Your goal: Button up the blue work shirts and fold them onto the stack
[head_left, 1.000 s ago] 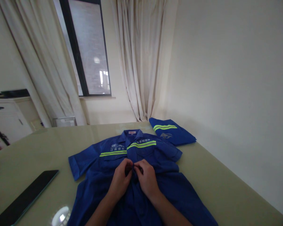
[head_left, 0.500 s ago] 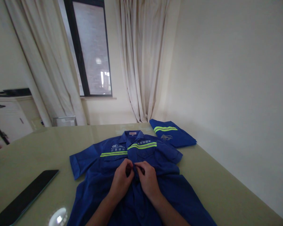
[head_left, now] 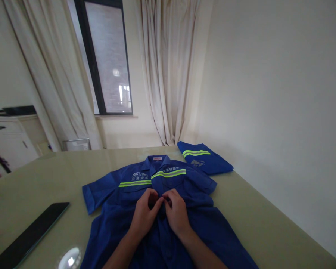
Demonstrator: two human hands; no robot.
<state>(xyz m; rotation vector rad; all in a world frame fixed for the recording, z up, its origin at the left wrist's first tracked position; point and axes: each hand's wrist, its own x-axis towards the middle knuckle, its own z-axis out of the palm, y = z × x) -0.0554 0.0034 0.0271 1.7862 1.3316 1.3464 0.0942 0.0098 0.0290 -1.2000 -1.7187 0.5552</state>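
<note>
- Shirt (head_left: 119,207) spread unfolded at near edge of table (head_left: 249,220); collar (head_left: 165,161) open.
- Left hand (head_left: 145,211), right hand (head_left: 177,213) both pinch front placket (head_left: 162,231); fastening hidden.
- Second garment (head_left: 212,160) folded, far right corner.

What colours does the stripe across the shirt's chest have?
The chest stripe is bright yellow-green with grey along its middle, in the head view.
</note>
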